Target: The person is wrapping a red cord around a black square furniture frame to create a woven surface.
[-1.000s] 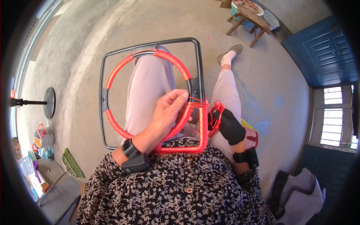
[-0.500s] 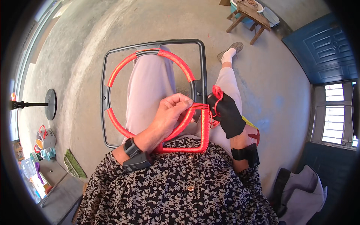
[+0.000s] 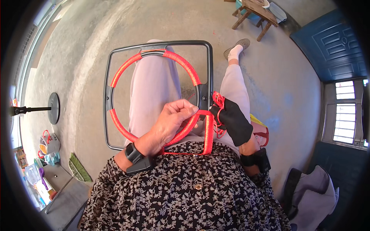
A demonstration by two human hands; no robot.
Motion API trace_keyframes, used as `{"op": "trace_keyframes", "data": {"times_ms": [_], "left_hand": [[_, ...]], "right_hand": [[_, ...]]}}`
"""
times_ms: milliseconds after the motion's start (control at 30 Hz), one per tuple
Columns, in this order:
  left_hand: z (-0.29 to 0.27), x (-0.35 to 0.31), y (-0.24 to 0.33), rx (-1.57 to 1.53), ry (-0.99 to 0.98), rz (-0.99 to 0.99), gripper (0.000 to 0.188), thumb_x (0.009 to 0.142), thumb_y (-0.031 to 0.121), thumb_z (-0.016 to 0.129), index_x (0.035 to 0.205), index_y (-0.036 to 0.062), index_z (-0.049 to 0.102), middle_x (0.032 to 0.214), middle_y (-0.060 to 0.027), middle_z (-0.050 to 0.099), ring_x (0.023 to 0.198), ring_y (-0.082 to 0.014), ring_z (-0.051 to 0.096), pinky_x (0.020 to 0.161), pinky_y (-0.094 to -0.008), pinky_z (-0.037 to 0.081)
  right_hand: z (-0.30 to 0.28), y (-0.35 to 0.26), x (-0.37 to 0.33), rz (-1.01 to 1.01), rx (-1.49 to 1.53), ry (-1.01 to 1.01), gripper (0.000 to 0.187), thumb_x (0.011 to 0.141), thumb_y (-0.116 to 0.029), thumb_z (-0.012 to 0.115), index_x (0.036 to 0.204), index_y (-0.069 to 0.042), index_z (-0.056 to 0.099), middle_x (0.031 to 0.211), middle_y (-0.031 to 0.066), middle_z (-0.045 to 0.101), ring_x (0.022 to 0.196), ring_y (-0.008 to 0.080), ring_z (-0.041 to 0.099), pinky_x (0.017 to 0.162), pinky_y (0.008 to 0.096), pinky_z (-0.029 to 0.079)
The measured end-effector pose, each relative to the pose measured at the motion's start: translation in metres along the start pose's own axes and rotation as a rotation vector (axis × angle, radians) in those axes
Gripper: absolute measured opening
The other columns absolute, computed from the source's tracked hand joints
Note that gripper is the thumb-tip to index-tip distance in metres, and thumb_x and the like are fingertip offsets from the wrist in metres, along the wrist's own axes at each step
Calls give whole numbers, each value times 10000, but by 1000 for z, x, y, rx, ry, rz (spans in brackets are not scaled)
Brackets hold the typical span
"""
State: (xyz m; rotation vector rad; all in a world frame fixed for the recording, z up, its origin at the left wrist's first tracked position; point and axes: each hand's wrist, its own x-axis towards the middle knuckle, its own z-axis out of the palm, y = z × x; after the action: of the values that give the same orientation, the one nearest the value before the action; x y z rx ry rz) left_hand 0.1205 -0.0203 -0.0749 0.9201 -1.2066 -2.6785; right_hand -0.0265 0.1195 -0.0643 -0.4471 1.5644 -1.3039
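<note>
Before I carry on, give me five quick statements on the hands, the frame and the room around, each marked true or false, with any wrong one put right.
1. The right hand is gloved in black. True.
2. The left hand is gloved too. False: it is bare.
3. A loose bunch of red cord is at the right hand. True.
4. The black frame is covered in red all the way round. False: its top and left sides are bare black.
5. The green broom is off to the person's right. False: it is on the left.
</note>
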Motion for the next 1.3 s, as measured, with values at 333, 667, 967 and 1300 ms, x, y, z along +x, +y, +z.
{"op": "trace_keyframes", "data": {"times_ms": [333,667,967,1300], "left_hand": [[0,5,-6,-19,-31,-21,133,903,158,609,831,47,591,736,-50,632,607,-112,615,568,-246,540],[2,4,-6,-9,-10,8,134,910,161,595,865,35,593,735,-54,633,578,-106,599,544,-236,526],[-3,3,-7,22,-62,-18,138,910,159,596,857,32,603,729,-60,639,584,-112,606,536,-233,516],[-1,2,-7,19,-61,-55,153,911,164,598,825,39,604,738,-51,640,631,-108,620,542,-232,521]], "right_hand": [[-41,31,9,13,434,80,195,912,-182,541,1043,-48,595,837,27,601,717,97,576,554,220,439],[-2,8,9,75,-103,3,267,872,-224,610,1029,-9,596,720,6,579,571,55,511,505,230,414],[3,20,-3,60,-33,25,215,905,-216,578,999,-22,578,750,-19,547,620,39,495,512,205,388],[-107,42,-6,0,236,332,317,944,-381,498,973,-72,562,878,69,648,641,172,590,516,285,482]]}}
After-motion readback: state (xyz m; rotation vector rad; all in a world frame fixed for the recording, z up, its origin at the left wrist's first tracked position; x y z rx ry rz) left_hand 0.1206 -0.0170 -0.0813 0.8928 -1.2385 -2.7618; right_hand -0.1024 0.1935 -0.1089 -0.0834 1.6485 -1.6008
